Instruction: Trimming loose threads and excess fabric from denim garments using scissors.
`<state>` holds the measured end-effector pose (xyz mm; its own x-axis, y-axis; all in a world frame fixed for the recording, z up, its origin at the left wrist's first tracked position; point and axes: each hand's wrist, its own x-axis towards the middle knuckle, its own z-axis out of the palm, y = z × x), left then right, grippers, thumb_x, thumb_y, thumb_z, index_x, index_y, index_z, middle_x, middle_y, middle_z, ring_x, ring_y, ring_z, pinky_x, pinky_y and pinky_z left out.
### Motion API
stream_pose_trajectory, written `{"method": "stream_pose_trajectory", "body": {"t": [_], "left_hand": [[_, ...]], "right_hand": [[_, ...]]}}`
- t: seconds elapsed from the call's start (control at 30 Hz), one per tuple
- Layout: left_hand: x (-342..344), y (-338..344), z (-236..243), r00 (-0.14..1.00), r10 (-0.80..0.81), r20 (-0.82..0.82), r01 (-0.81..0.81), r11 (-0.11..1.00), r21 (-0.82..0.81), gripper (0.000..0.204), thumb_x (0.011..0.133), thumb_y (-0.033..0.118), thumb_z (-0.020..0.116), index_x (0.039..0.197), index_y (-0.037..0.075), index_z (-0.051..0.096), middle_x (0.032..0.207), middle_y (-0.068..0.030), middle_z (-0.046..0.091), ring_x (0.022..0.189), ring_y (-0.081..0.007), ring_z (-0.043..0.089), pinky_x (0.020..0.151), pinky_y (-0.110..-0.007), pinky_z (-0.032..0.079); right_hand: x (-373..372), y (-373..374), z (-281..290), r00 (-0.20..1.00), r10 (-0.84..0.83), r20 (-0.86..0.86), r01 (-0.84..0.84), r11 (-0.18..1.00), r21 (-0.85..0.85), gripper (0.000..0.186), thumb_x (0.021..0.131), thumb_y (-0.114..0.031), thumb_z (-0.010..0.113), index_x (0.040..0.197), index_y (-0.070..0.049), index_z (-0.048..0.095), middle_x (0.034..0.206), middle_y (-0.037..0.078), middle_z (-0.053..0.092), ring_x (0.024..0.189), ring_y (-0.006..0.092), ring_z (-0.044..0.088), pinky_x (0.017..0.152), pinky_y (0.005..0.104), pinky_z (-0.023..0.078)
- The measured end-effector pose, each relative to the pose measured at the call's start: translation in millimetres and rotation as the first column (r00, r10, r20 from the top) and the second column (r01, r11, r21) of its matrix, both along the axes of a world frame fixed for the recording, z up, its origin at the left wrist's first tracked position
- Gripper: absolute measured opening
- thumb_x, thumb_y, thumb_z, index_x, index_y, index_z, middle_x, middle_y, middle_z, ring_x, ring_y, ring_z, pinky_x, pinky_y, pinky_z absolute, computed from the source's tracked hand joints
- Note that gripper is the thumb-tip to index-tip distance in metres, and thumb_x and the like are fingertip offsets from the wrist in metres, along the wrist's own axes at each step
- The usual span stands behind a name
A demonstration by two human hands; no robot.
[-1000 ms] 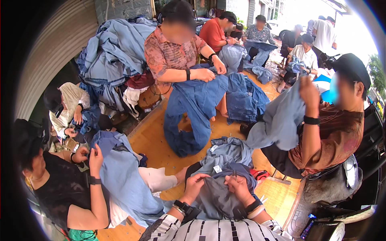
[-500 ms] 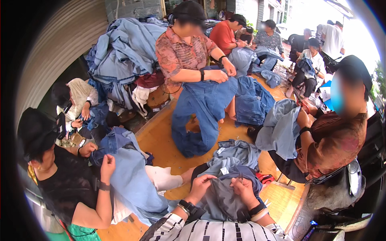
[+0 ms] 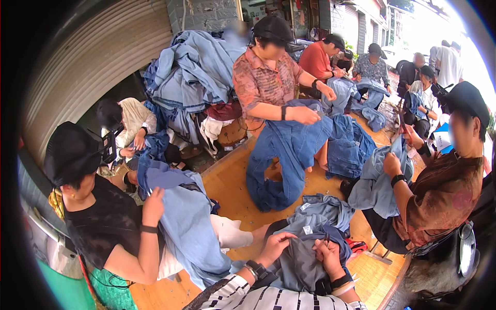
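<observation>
A dark grey garment (image 3: pixel 294 266) lies bunched over my lap at the lower middle. My left hand (image 3: pixel 278 248) is closed in a pinch on its upper edge. My right hand (image 3: pixel 328 257) is beside it at the right, thumb and fingers pressed together near the same edge. A small dark thing shows at those fingertips, too small to name. Just beyond my hands lies a light blue denim garment (image 3: pixel 323 209) with a white label (image 3: pixel 308 229), and dark blue cloth (image 3: pixel 336 235) sits next to my right hand.
A wooden board (image 3: pixel 227 181) spreads between the seated people. Co-workers handle denim at the left (image 3: pixel 188 227), in front (image 3: pixel 281 160) and at the right (image 3: pixel 380 181). A tall denim heap (image 3: pixel 194 67) stands at the back. A red and black item (image 3: pixel 356 246) lies right of my hands.
The whole view has shifted, so the scene sits farther right. My hands stay at the grey garment, slightly farther apart. The person in front has moved one hand away from the denim.
</observation>
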<state>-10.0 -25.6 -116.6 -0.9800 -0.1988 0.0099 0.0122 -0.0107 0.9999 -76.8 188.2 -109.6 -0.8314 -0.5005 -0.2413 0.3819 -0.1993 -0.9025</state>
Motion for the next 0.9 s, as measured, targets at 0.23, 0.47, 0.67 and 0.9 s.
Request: {"method": "stream_pose_trajectory", "body": {"t": [0.23,0.47,0.67,0.9], "left_hand": [[-0.7,1.0,6.2,1.000,0.006,0.000,-0.006,1.000,-0.025,0.021,0.089,0.002,0.053,0.104,-0.003,0.068,0.101,-0.0032,0.070,0.096,-0.0089,0.061,0.088,-0.024,0.046],[0.2,1.9,8.5,1.000,-0.007,0.019,0.006,0.999,0.040,0.022,0.090,0.003,0.053,0.105,-0.004,0.067,0.102,-0.0035,0.069,0.096,-0.0093,0.061,0.088,-0.024,0.046],[1.3,-0.2,-2.1,0.998,-0.018,0.057,0.011,0.994,0.105,0.022,0.090,0.002,0.053,0.106,-0.004,0.067,0.102,-0.0040,0.069,0.096,-0.0097,0.061,0.089,-0.024,0.047],[-1.1,4.8,20.2,0.997,0.014,0.081,-0.013,1.000,-0.018,0.021,0.089,0.005,0.053,0.102,-0.003,0.068,0.098,-0.0034,0.070,0.092,-0.0092,0.061,0.083,-0.024,0.047]], "right_hand": [[-0.5,-0.5,0.9,1.000,-0.012,0.000,0.012,1.000,-0.012,0.027,0.093,-0.024,0.066,0.073,-0.005,0.066,0.055,-0.007,0.042,0.045,0.0036,0.031,0.044,0.0230,0.022],[1.0,-1.2,7.9,1.000,-0.023,-0.017,0.023,1.000,-0.012,0.027,0.093,-0.024,0.066,0.074,-0.005,0.066,0.054,-0.008,0.041,0.045,0.0031,0.030,0.044,0.0228,0.022],[3.2,0.9,3.8,1.000,-0.006,-0.009,0.006,1.000,0.001,0.028,0.093,-0.024,0.065,0.074,-0.004,0.065,0.054,-0.006,0.042,0.045,0.0043,0.032,0.044,0.0232,0.023],[3.9,2.6,7.7,0.993,-0.048,-0.111,0.057,0.996,0.074,0.027,0.093,-0.024,0.065,0.074,-0.005,0.065,0.053,-0.007,0.043,0.045,0.0033,0.034,0.045,0.0228,0.024]]}}
